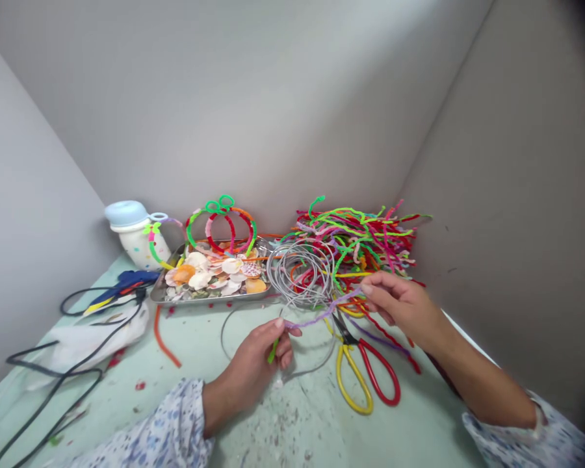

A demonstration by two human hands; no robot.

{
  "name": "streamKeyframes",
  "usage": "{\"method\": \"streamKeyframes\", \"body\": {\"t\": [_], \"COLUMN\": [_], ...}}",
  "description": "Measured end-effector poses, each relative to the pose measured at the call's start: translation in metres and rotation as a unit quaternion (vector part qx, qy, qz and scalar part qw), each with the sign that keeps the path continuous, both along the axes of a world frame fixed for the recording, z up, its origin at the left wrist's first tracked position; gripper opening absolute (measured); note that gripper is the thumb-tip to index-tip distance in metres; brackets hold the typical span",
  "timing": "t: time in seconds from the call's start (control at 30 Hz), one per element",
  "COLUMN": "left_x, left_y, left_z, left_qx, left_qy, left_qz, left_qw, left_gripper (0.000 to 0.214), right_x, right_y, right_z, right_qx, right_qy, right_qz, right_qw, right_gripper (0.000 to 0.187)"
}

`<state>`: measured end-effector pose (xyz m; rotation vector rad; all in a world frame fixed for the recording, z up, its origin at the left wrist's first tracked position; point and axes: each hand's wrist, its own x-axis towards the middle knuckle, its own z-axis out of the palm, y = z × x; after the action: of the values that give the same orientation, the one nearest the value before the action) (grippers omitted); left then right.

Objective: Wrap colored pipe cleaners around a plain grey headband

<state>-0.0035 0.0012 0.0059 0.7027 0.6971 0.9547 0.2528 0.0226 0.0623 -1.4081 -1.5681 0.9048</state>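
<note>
A light purple pipe cleaner (316, 318) stretches between my two hands above the table. My left hand (260, 357) pinches its near end, and a short bright green piece (273, 351) pokes out from the same fingers. The other end sits between the thumb and fingers of my right hand (394, 300). A loop of grey wire (316, 370) passes by my left hand; whether the fingers hold it is hidden. Below my right hand lie scissors (355, 370) with one yellow and one red handle. A coil of grey wire (299, 276) lies just beyond the purple strand.
A pile of coloured pipe cleaners (361, 237) stands at the back right. The metal tray (214, 299) holds shells, with pipe-cleaner rings (224, 231) on it. At left are a white bottle (139, 244), blue-handled pliers (131, 283) and a black cable (85, 372). Walls enclose the table.
</note>
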Motion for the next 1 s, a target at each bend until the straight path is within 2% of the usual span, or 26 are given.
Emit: {"method": "streamKeyframes", "body": {"t": [0.17,0.3,0.43,0.57,0.7,0.9,1.0], "left_x": [0.001,-0.002,-0.004,-0.004,-0.003,0.0,-0.001], "left_y": [0.0,-0.001,-0.001,-0.001,-0.001,-0.004,-0.003], "left_z": [-0.001,-0.003,-0.005,-0.001,0.003,0.003,0.005], "left_qx": [0.012,0.015,0.013,-0.009,-0.033,0.017,0.044], "left_qy": [0.027,0.026,0.017,0.009,0.018,0.082,0.146], "left_qz": [0.0,0.005,-0.001,0.017,0.034,-0.006,0.019], "left_qw": [1.0,1.0,1.0,1.0,0.999,0.996,0.988], "left_gripper": [0.023,0.024,0.027,0.026,0.023,0.026,0.038], "right_x": [0.017,0.043,0.071,0.095,0.106,0.095,0.085], "right_y": [0.002,0.003,0.001,0.001,0.004,-0.002,-0.006], "right_z": [0.006,0.02,0.033,0.034,0.032,0.043,0.052], "right_qx": [-0.019,-0.06,-0.088,-0.111,-0.09,-0.054,-0.013], "right_qy": [-0.061,-0.08,-0.103,-0.12,-0.126,-0.112,-0.101], "right_qz": [0.059,0.12,0.127,0.114,0.081,0.059,0.008], "right_qw": [0.996,0.988,0.983,0.98,0.985,0.991,0.995], "right_gripper": [0.031,0.035,0.032,0.034,0.034,0.038,0.046]}}
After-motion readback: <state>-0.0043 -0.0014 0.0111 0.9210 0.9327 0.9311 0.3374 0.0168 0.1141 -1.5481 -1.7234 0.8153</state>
